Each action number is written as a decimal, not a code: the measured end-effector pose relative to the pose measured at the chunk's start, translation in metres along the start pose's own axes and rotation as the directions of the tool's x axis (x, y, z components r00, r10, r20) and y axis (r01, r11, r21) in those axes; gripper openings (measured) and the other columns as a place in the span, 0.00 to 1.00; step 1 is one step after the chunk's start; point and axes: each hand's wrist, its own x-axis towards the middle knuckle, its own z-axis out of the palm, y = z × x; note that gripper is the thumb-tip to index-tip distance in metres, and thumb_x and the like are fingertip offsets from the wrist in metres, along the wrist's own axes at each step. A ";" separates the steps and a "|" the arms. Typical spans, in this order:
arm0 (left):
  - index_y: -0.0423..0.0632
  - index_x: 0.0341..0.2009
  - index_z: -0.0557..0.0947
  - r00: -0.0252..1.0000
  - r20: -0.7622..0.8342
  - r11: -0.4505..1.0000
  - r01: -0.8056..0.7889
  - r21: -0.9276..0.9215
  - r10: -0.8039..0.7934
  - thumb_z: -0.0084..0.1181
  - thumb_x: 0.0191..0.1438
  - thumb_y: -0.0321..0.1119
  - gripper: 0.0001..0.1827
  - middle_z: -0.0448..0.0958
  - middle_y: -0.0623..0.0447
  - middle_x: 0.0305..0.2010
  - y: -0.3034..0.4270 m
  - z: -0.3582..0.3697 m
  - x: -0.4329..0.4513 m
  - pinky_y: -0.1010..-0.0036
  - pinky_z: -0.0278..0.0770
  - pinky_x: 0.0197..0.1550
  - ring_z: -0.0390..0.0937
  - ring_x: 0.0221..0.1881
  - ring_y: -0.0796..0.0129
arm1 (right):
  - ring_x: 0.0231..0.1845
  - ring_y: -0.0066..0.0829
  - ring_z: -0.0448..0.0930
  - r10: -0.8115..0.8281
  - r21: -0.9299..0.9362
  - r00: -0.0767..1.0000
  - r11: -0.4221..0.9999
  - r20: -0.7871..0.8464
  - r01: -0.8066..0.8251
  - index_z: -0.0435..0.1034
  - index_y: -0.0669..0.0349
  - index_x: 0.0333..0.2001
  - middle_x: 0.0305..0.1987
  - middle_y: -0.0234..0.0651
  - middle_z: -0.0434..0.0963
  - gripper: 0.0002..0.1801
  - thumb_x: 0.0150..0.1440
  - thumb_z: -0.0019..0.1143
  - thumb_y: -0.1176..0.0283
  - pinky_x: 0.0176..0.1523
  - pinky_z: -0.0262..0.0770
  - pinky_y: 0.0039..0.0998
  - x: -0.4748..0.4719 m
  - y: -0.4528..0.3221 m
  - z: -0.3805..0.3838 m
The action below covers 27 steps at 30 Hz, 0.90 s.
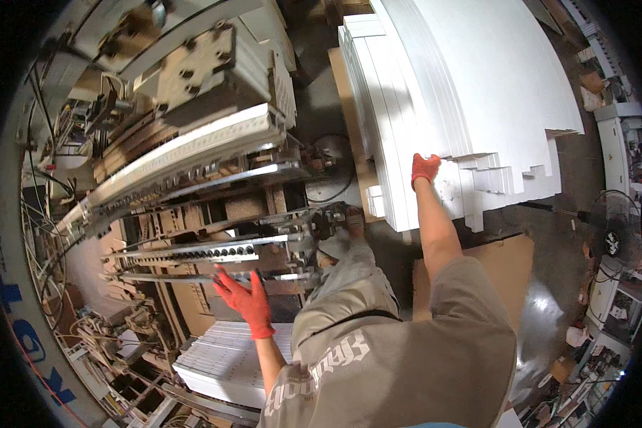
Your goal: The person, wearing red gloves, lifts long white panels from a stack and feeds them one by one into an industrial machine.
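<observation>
My left hand [244, 300], in a red work glove, is held with its fingers apart and nothing in it. It is over the near end of the metal conveyor rails [208, 277] of a woodworking machine. My right hand [426, 168], in a matching glove, is at a tall stack of white panels [396, 123], beside the stepped panel ends. Its fingers look curled, and I cannot tell whether they grip a panel. Below my left hand lies a second stack of white panels [222, 356] with rows of small holes.
Ahead on the left stands the machine's beam [192, 155], with a metal housing [203, 75] behind it. Brown cardboard sheet [476, 278] lies on the floor at right. A fan [612, 241] and a grey cabinet [612, 155] stand further right. A black cable [348, 184] loops across the floor.
</observation>
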 end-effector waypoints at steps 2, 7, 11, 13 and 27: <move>0.45 0.71 0.51 0.998 0.047 1.000 0.031 0.005 -0.031 0.59 0.54 0.41 0.45 0.52 0.37 0.71 0.013 0.008 -0.013 0.54 0.45 0.70 0.44 0.72 0.41 | 0.52 0.52 0.72 0.078 -0.024 0.993 0.996 -0.090 -0.081 0.66 0.70 0.48 0.49 0.54 0.73 0.31 0.41 0.59 0.64 0.56 0.68 0.42 0.002 -0.014 0.010; 0.45 0.71 0.50 0.984 0.101 0.989 0.150 -0.006 -0.148 0.59 0.55 0.39 0.45 0.52 0.40 0.72 0.020 0.015 -0.022 0.54 0.43 0.70 0.41 0.73 0.42 | 0.55 0.47 0.67 -0.249 -0.035 0.968 0.968 -0.020 0.249 0.65 0.60 0.49 0.51 0.45 0.70 0.26 0.44 0.55 0.65 0.58 0.63 0.43 -0.028 -0.031 0.022; 0.45 0.71 0.49 0.970 0.084 0.972 0.233 -0.028 -0.230 0.59 0.55 0.37 0.45 0.50 0.39 0.73 0.027 0.010 -0.017 0.55 0.43 0.70 0.40 0.73 0.43 | 0.59 0.44 0.66 -0.425 -0.383 0.900 0.850 -0.095 0.361 0.66 0.55 0.49 0.53 0.43 0.70 0.27 0.44 0.61 0.62 0.58 0.62 0.42 -0.011 -0.053 0.025; 0.45 0.71 0.49 0.973 0.066 0.975 0.220 0.001 -0.220 0.59 0.55 0.38 0.45 0.50 0.38 0.73 0.023 0.009 -0.016 0.55 0.43 0.70 0.40 0.73 0.43 | 0.56 0.46 0.70 -0.457 -0.434 0.887 0.787 0.067 0.438 0.65 0.55 0.51 0.52 0.44 0.71 0.31 0.43 0.64 0.60 0.56 0.67 0.43 0.014 -0.062 0.030; 0.41 0.69 0.52 0.989 -0.123 0.974 0.048 -0.219 -0.076 0.61 0.52 0.32 0.44 0.52 0.35 0.70 0.031 0.008 0.008 0.57 0.49 0.69 0.47 0.71 0.42 | 0.36 0.22 0.74 -0.306 0.459 0.573 0.878 0.760 -0.140 0.67 0.66 0.39 0.33 0.31 0.73 0.20 0.51 0.65 0.64 0.39 0.74 0.26 -0.022 -0.130 -0.024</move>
